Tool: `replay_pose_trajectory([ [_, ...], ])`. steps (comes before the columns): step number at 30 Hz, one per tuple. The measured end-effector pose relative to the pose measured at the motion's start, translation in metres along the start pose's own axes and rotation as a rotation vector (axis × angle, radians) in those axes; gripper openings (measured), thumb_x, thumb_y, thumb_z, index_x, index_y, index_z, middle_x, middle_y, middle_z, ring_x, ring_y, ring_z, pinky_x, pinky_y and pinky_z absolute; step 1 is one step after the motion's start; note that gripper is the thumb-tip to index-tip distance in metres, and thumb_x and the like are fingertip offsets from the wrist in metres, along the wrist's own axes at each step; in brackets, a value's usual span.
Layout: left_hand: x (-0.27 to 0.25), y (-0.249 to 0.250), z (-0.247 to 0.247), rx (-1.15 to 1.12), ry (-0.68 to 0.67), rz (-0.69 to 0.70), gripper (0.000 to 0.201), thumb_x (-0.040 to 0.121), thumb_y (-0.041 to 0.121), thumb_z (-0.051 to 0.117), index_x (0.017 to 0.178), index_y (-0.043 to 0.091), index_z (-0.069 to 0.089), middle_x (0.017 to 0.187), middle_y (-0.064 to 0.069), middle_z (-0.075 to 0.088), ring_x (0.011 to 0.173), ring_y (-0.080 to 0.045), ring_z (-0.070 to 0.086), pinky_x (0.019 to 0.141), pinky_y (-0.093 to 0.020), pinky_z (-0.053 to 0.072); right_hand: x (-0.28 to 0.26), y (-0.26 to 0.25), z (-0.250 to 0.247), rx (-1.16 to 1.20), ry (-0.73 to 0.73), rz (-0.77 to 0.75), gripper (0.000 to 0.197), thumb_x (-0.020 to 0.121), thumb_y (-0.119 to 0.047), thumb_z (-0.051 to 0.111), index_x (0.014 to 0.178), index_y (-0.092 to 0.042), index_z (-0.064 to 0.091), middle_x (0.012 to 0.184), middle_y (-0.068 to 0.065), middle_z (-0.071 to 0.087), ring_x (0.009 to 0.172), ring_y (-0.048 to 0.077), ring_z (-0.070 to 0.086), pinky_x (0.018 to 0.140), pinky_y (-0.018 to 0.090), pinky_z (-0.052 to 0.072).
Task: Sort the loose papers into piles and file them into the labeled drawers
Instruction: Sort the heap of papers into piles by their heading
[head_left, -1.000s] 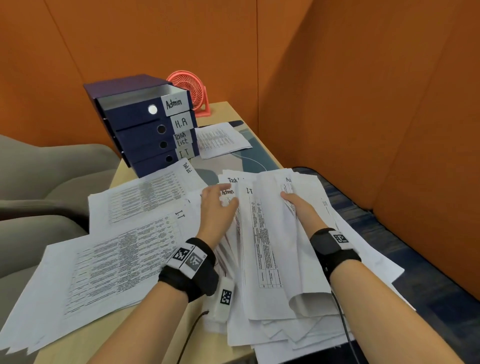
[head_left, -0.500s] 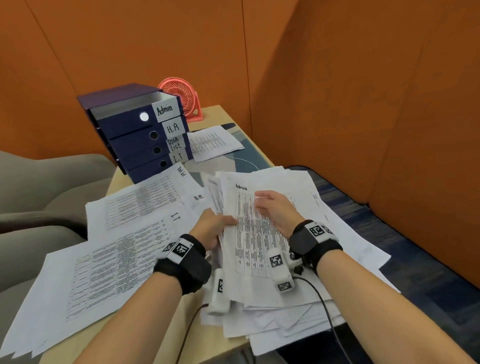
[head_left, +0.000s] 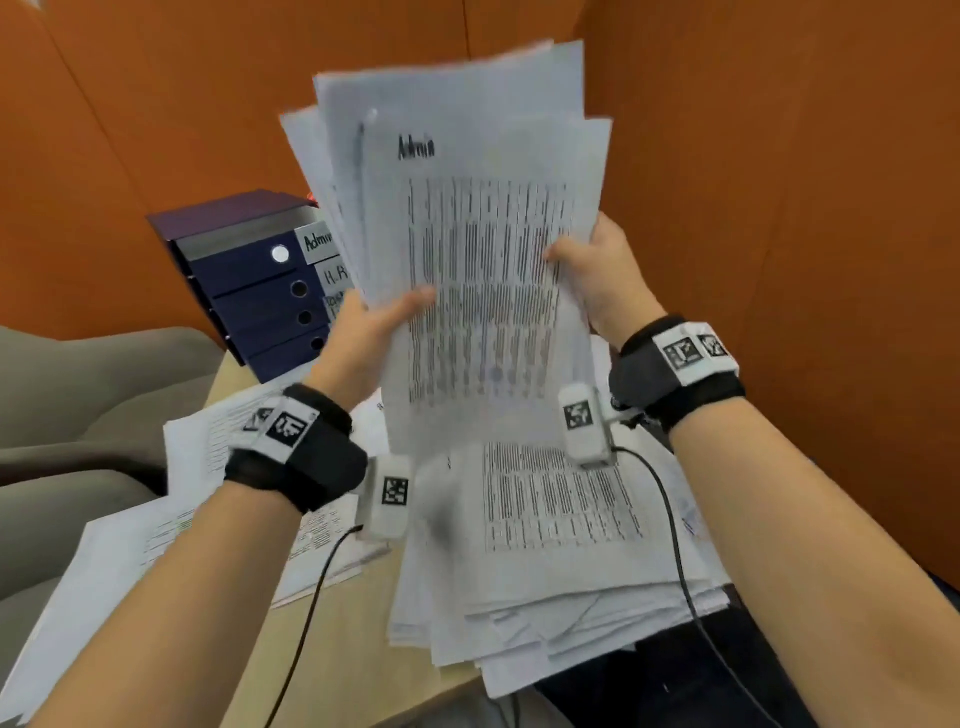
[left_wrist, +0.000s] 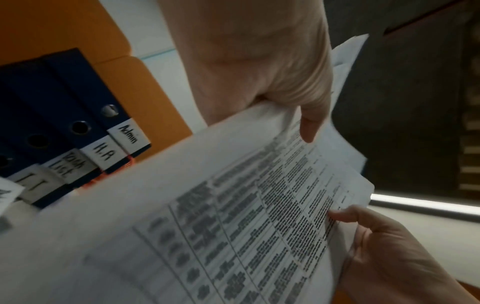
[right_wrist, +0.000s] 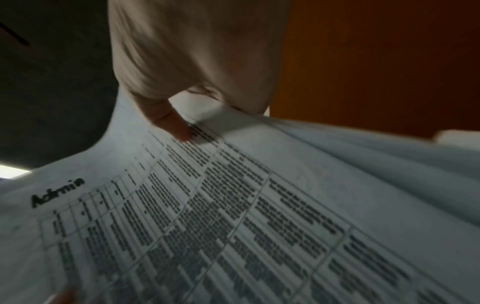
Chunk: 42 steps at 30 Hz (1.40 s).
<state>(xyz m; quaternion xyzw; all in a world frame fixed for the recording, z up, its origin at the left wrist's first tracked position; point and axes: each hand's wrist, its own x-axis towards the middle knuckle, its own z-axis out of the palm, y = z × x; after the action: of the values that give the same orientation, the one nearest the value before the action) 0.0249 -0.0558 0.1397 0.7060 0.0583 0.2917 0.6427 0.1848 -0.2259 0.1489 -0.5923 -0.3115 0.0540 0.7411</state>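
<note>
Printed text on held sheets (head_left: 483, 291) blurred, drawer labels (head_left: 332, 270) partly hidden behind them

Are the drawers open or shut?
Shut, as far as shows. The four drawers sit flush in the dark blue box, nothing pulled out. Both hands are on the Admin papers.

Sheaf of papers (head_left: 483, 270) held up off the table, near upright, edges fanned; front sheet hand-marked "Admin" over a printed table. More loose papers (head_left: 561, 561) stacked unevenly on the table below. Blue drawers (head_left: 249, 291) stacked four high, labelled Admin, H.R, Task List, I.T; all closed.
</note>
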Motion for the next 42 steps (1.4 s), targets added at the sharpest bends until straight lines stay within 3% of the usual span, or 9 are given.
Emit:
replay_pose_trajectory([
  [5,0.011,-0.005,-0.004,0.046,0.130,0.185,0.037,0.081,0.021,0.071,0.115,0.025,0.060,0.113,-0.002,0.065,0.107,-0.017,0.062,0.095,-0.036,0.051,-0.001,-0.008,0.002,-0.039,0.012,-0.093,0.039,0.088,0.007,0.046,0.113,-0.020,0.057,0.112,0.005,0.068,0.103,0.026,0.067,0.085,0.035,0.059],
  [10,0.000,-0.069,-0.007,0.111,0.304,0.084,0.040,0.090,0.017,0.065,0.125,0.015,0.045,0.113,0.004,0.059,0.096,0.007,0.061,0.086,-0.014,0.051,-0.024,0.074,-0.006,-0.196,-0.139,0.232,0.057,0.081,-0.002,0.068,0.134,-0.015,0.050,0.121,0.003,0.064,0.110,0.019,0.064,0.098,0.041,0.051],
  [16,0.030,-0.095,-0.017,0.800,0.166,0.051,0.037,0.091,-0.001,0.049,0.059,0.018,0.044,0.058,0.005,0.044,0.060,-0.018,0.044,0.048,-0.025,0.028,-0.029,0.113,0.003,-0.227,-0.063,0.217,0.029,0.096,-0.010,0.059,0.125,-0.016,0.058,0.113,-0.001,0.068,0.102,0.013,0.066,0.082,0.031,0.053],
  [22,0.100,-0.085,-0.037,0.369,0.644,-0.270,0.032,0.098,0.012,0.042,0.125,0.000,0.055,0.120,-0.017,0.061,0.098,-0.028,0.059,0.068,-0.030,0.049,-0.001,0.109,0.010,-0.713,-0.247,0.480,0.058,0.091,-0.019,0.066,0.142,-0.007,0.042,0.126,0.008,0.055,0.111,0.026,0.056,0.081,0.032,0.050],
  [25,0.110,-0.094,-0.027,0.363,0.322,-0.401,0.035,0.100,-0.002,0.037,0.130,-0.020,0.043,0.119,-0.019,0.053,0.083,-0.025,0.050,0.049,-0.007,0.038,-0.018,0.119,0.018,-1.250,-0.728,0.619,0.073,0.082,-0.049,0.072,0.140,-0.014,0.047,0.140,0.007,0.053,0.121,0.027,0.055,0.093,0.036,0.046],
  [30,0.116,-0.133,-0.001,0.912,0.050,-0.410,0.062,0.096,0.052,0.046,0.066,-0.002,0.059,0.065,-0.010,0.052,0.070,-0.026,0.049,0.070,-0.032,0.039,-0.023,0.127,0.030,-1.422,-0.846,0.624,0.117,0.071,-0.072,0.070,0.157,-0.020,0.009,0.158,0.016,0.026,0.140,0.035,0.035,0.110,0.044,0.036],
  [35,0.136,-0.142,0.020,0.585,0.004,-0.536,0.041,0.096,0.048,0.048,0.076,0.015,0.059,0.089,-0.006,0.063,0.087,-0.020,0.059,0.092,-0.039,0.048,-0.020,0.136,0.031,-1.441,-0.857,0.679,0.125,0.069,-0.072,0.071,0.157,-0.027,-0.004,0.161,0.021,0.011,0.143,0.040,0.028,0.113,0.049,0.033],
  [38,0.141,-0.127,0.017,0.025,-0.010,-0.723,0.029,0.100,0.011,0.048,0.126,-0.001,0.052,0.138,-0.017,0.049,0.132,-0.027,0.045,0.110,-0.027,0.036,-0.020,0.141,0.028,-1.460,-0.866,0.649,0.124,0.069,-0.071,0.072,0.157,-0.028,-0.003,0.160,0.022,0.012,0.141,0.041,0.032,0.110,0.050,0.037],
  [42,0.113,-0.108,0.004,0.196,-0.048,-0.714,0.023,0.094,0.015,0.060,0.115,0.005,0.058,0.130,-0.015,0.056,0.104,-0.026,0.057,0.088,-0.028,0.051,-0.013,0.146,0.018,-1.390,-0.901,0.662,0.120,0.073,-0.063,0.075,0.157,-0.032,-0.005,0.163,0.020,0.000,0.145,0.040,0.027,0.113,0.049,0.034],
])
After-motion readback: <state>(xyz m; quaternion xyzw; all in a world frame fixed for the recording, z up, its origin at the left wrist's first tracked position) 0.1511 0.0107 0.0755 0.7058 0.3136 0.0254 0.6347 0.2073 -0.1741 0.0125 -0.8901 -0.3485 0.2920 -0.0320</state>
